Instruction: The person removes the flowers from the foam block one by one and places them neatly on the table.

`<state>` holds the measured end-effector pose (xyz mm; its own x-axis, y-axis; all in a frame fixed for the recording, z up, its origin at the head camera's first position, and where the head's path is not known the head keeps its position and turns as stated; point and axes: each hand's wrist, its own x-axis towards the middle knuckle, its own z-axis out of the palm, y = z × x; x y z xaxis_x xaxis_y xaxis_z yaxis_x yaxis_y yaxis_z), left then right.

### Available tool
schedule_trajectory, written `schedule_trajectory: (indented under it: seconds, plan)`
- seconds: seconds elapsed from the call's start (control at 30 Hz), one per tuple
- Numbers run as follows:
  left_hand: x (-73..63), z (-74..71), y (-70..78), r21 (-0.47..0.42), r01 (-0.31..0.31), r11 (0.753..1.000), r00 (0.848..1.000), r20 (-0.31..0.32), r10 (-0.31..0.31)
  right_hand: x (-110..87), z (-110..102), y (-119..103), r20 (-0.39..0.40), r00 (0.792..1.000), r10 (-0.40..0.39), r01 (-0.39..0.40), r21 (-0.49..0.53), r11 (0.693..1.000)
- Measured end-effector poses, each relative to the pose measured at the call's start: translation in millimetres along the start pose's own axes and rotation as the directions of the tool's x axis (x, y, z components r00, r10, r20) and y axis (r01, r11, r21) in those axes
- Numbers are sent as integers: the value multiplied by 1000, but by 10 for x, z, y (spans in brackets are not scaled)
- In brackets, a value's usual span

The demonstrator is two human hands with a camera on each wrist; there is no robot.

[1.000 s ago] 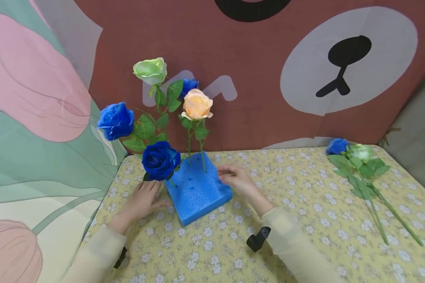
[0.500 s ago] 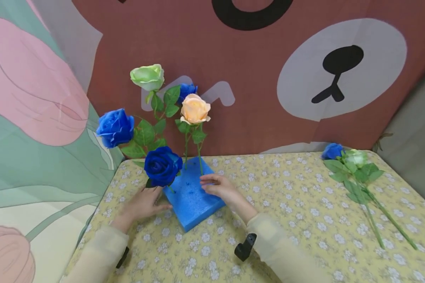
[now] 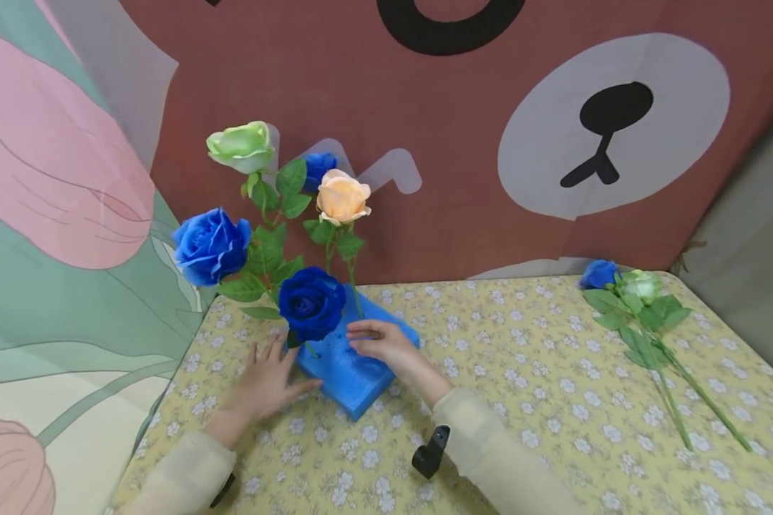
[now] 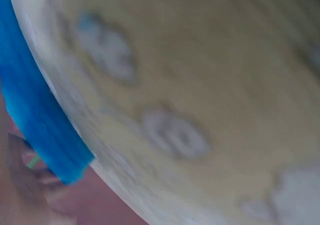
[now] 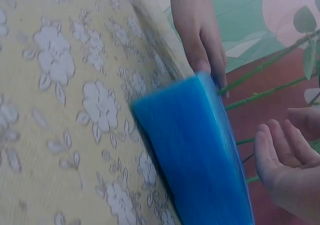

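Note:
A blue foam block (image 3: pixel 354 393) rests on the cloth, with several artificial roses standing in it. My left hand (image 3: pixel 264 379) is at its left side, fingers spread, thumb tip right at the near-left edge. The dark blue rose (image 3: pixel 312 304) leans just above those fingers. My right hand (image 3: pixel 389 350) overlaps the block's right part in the head view, its fingers loosely bent and holding nothing. Behind stand a peach rose (image 3: pixel 343 197), a green rose (image 3: pixel 241 147), a blue rose (image 3: pixel 211 247) at the left and another blue rose (image 3: pixel 319 170), partly hidden.
A blue rose (image 3: pixel 599 274) and a pale green rose (image 3: pixel 641 285) lie at the right of the flowered tablecloth (image 3: pixel 502 357), stems toward me. A bear-print backdrop (image 3: pixel 451 107) rises right behind the table, and a tulip-print one (image 3: pixel 84 315) closes the left side.
The foam block has turned counterclockwise with its roses: the rear ones shifted left, the front blue one right. My right hand moved left over the block; my left stayed beside it.

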<state>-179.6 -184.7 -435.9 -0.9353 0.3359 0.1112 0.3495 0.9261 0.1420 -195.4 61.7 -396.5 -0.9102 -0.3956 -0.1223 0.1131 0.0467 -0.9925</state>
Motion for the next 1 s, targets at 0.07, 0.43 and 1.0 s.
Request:
schedule_trajectory:
  seconds: [0.07, 0.43, 1.0]
  plan:
    - [-4, 2, 52, 30, 19, 999, 1000, -19, -19, 12, 35, 6, 5, 1000, -5, 5, 7, 1000]
    - [11, 26, 285, -23, 81, 996, 991, -106, -83, 70, 115, 15, -17, 1000, -4, 4, 26, 1000]
    - [-40, 39, 185, 226, -67, 972, 967, -224, 119, 132, 280, 106, 6, 996, -86, 86, -59, 995]
